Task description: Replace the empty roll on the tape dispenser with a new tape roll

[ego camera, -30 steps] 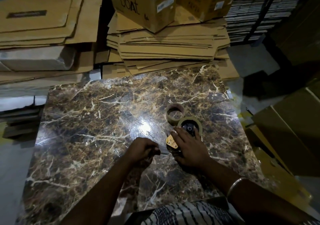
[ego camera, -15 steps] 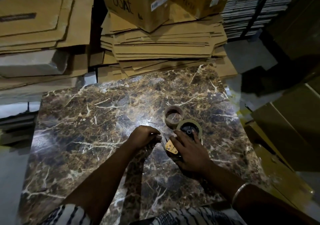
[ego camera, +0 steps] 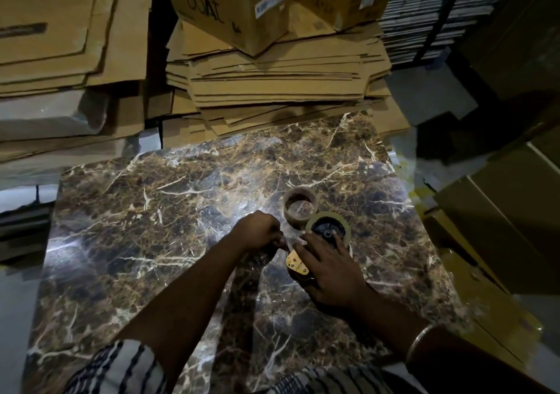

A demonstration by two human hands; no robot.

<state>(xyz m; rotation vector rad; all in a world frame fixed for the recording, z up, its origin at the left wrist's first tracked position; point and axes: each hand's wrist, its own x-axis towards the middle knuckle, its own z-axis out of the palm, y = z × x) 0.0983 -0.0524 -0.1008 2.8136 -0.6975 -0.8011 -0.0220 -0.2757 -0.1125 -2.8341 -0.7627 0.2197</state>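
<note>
Marble, dark brown with pale veins, forms the glossy tabletop (ego camera: 127,242); on its right half lies the black tape dispenser with a yellow plate (ego camera: 298,265), a tan roll of new tape (ego camera: 312,227) seated on its black hub; the right hand (ego camera: 330,272) lies over the dispenser body, its grip spread and pressing down; the left hand (ego camera: 259,234), just left of the dispenser, has its grip curled nearly shut, fingertips pinched at the dispenser's front, though whether on tape I cannot tell; the bare brown cardboard core (ego camera: 300,207) stands just beyond the roll; flattened cardboard stacks (ego camera: 272,81) rise at the far side.
</note>
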